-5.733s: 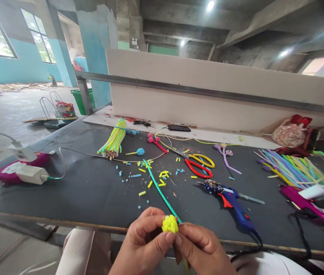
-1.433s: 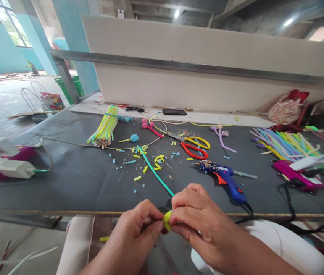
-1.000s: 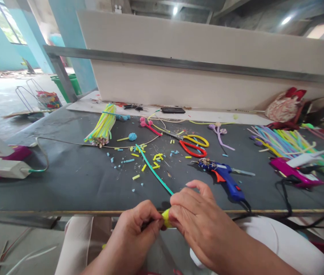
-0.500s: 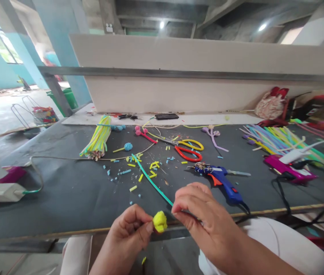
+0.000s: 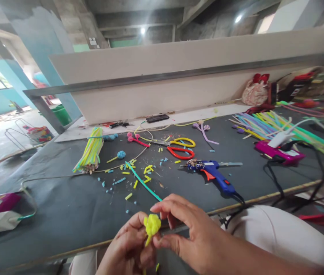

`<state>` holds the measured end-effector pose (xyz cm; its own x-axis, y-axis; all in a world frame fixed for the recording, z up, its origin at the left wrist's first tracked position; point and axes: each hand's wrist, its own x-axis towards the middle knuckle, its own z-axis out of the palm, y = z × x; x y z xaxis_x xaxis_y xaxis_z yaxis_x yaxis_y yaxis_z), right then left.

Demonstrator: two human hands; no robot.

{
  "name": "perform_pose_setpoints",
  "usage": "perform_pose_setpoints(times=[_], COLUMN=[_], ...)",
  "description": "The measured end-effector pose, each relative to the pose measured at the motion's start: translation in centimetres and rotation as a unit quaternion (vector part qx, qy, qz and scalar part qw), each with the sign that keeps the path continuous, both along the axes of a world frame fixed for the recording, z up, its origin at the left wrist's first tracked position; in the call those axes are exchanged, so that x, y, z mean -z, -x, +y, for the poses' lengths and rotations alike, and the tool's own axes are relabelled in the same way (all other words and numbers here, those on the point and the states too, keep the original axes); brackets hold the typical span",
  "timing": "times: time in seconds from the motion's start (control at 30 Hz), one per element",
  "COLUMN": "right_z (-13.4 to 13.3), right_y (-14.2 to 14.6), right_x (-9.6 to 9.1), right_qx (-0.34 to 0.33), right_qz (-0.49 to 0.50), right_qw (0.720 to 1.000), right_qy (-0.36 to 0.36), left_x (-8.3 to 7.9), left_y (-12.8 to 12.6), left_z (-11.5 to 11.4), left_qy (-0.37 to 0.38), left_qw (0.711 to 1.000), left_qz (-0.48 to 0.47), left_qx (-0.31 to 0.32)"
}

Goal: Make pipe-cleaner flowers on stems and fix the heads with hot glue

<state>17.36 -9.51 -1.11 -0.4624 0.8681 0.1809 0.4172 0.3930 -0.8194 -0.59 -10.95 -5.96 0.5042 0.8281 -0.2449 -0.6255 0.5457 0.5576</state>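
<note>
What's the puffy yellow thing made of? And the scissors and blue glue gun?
Puffy yellow thing: probably fuzzy pipe cleaner, matte, because it looks soft and curled; its inside is hidden.
Scissors: grey blades look like metal; smooth red and yellow handles look plastic.
Blue glue gun: likely hard plastic, judging by its smooth moulded body.

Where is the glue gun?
In the head view, the glue gun lies right of centre on the table, nearer than the scissors and beyond the right hand.
</note>
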Motion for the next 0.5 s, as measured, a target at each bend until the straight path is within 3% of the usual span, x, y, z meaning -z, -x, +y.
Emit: perform_pose_setpoints(times=[0.17,0.3,0.5], right_z=[0.2,0.1,0.2], right_y=[0.3,0.4,0.1], right_x=[0.1,0.3,0.2], right_qx=[0.0,0.0,-0.011], right_qz=[0.031,0.041,0.083], right_qw=[0.999,0.999,0.996], right_qy=[0.023,0.025,0.01], left_x=[1.0,1.5,-0.4], left_y=[0.2,0.0,-0.3], left_z=[0.4,0.6,1.0], left_qy=[-0.062,-0.06,-0.047], left_qw=[0.998,0.998,0.997], left_qz=[-0.006,0.002,0.047], left_qx=[-0.004,0.002,0.027])
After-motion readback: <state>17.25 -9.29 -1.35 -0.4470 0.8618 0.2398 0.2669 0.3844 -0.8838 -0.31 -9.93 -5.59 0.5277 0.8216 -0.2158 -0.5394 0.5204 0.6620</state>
